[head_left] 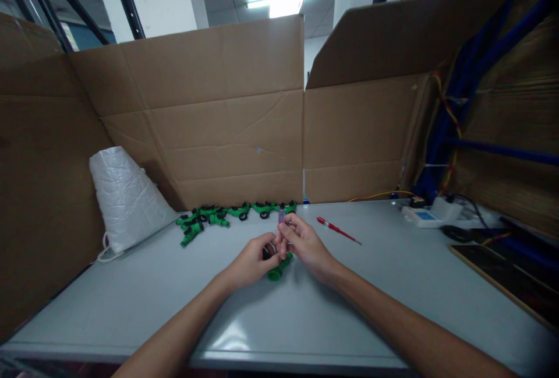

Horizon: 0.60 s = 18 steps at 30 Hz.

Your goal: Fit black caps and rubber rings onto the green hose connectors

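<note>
On the table's (pixel 131 302) left stands a white sack (pixel 124 197), then a row of green fittings (pixel 218 215). Mid-table, the left hand (pixel 250 260) pinches a lone green fitting (pixel 276 274), the right hand (pixel 308 245) a small purplish piece (pixel 282 215); rightward lies a red screwdriver (pixel 334 228).

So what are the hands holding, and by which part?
The right hand pinches a small purplish piece by its lower end. The left hand is at a green fitting; its exact hold is hidden.

Left hand (pixel 252 260) holding green fitting (pixel 275 274) (partly hidden), right hand (pixel 307 244) pinching purplish piece (pixel 282 215), red screwdriver (pixel 338 229) nearby
</note>
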Each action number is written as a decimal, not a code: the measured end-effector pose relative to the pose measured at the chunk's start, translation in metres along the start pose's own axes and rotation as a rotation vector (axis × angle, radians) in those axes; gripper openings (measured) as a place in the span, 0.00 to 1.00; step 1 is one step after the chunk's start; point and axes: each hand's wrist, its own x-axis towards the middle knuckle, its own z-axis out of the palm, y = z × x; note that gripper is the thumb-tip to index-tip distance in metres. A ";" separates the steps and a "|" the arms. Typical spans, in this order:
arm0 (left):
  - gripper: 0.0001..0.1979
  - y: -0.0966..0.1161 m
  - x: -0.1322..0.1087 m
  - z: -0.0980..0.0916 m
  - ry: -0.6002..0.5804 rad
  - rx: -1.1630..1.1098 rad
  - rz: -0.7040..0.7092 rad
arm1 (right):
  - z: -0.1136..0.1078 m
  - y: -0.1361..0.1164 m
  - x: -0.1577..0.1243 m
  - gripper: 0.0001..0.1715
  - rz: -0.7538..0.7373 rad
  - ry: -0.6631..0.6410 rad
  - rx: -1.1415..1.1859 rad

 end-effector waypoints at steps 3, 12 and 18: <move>0.11 0.001 0.000 0.000 0.005 0.005 0.002 | 0.000 -0.001 -0.001 0.26 0.008 -0.010 0.007; 0.09 0.003 0.000 0.001 -0.001 0.003 0.034 | 0.002 -0.007 -0.002 0.23 0.024 -0.041 0.007; 0.09 0.001 -0.001 0.001 0.007 -0.007 0.023 | -0.001 0.000 0.001 0.24 -0.023 -0.021 -0.037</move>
